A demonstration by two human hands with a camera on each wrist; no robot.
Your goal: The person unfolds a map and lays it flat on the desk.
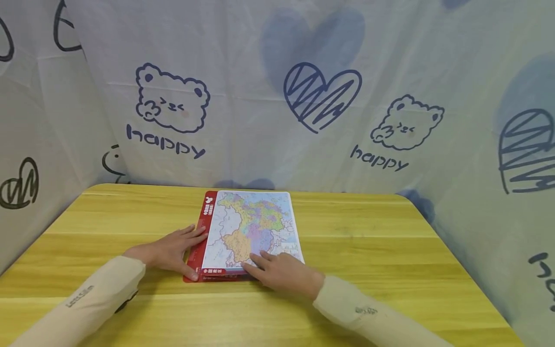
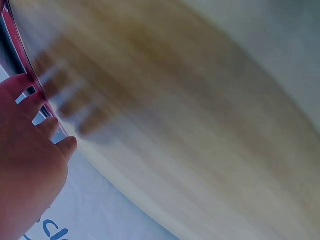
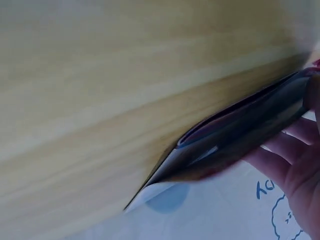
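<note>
A glossy map (image 1: 256, 231) with coloured regions lies on the wooden table, over a red-bordered sheet (image 1: 200, 250) that shows along its left and near edges. My left hand (image 1: 171, 250) rests at that red border, fingers spread along the left side, thumb at the near left corner. In the left wrist view the fingertips touch the red edge. My right hand (image 1: 286, 274) lies over the map's near right part, its fingertips on the printed surface. The right wrist view shows the stacked sheets (image 3: 225, 145) edge-on, bowed, with extended fingers (image 3: 270, 162) against the map's face.
The yellow wooden table (image 1: 368, 250) reaches out on both sides of the map. A pale cloth (image 1: 243, 120) printed with hearts, bears and lettering hangs behind the table and along its sides.
</note>
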